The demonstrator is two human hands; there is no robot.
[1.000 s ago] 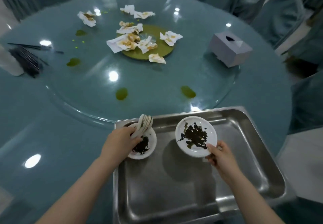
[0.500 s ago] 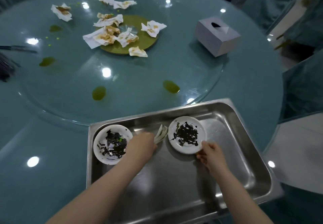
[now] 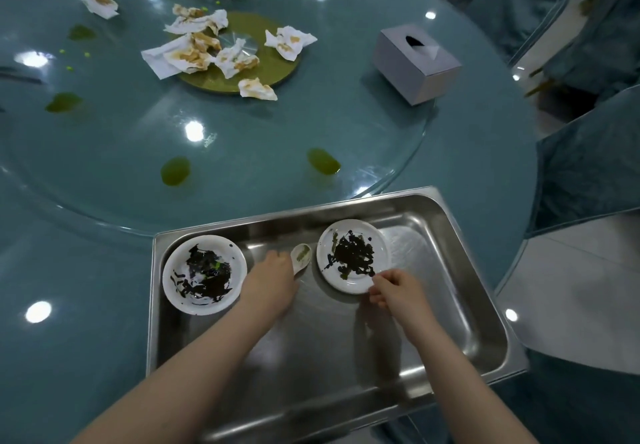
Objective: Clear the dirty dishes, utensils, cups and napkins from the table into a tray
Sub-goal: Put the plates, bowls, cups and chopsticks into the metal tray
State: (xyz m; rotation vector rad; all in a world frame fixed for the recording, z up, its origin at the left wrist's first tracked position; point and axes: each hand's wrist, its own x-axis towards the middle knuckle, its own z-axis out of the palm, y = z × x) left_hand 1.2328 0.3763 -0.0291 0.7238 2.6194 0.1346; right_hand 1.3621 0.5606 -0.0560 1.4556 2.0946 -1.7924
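A steel tray (image 3: 460, 332) sits at the near edge of the round table (image 3: 467, 173), its far rim just under the lip of the glass turntable (image 3: 242, 152). Two dirty white plates lie in the tray's far half: the left plate (image 3: 204, 274) close against the left wall, the right plate (image 3: 353, 256) near the far wall. Between them lies a white spoon (image 3: 300, 258), its handle under the left hand (image 3: 270, 281); whether the fingers grip it cannot be told. The right hand (image 3: 394, 287) pinches the right plate's near rim. The tray's near half is bare metal, crossed by both forearms. On the turntable lie stained napkins (image 3: 204, 52) around a green disc (image 3: 273, 62), green smears, and a tissue box (image 3: 415, 62) at its right edge.
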